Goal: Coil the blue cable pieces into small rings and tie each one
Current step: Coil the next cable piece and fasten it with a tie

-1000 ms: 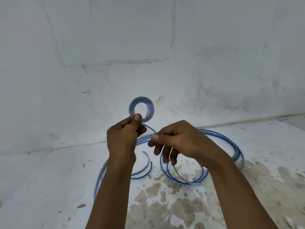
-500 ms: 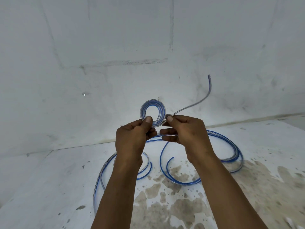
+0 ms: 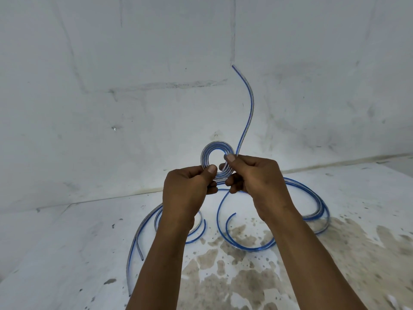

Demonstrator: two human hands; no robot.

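A small ring of blue and clear cable point(image 3: 207, 153) is held up in front of me at chest height. My left hand point(image 3: 190, 189) pinches its lower left edge between thumb and fingers. My right hand point(image 3: 252, 177) grips its right side, thumb on the coil. The ring's loose tail point(image 3: 249, 108) rises from my right thumb and curves up to the left against the wall. Several uncoiled blue cable pieces point(image 3: 225, 229) lie in wide arcs on the floor below my hands.
A white painted floor point(image 3: 67, 253) with brown worn patches point(image 3: 245, 276) meets a white wall point(image 3: 111, 86) just behind the cables. One long cable arc point(image 3: 131, 249) reaches toward the lower left; more loops point(image 3: 319, 209) lie on the right.
The ring has shifted right and both hands now hold it closer together. Its free tail has swung from pointing right to standing almost straight up.
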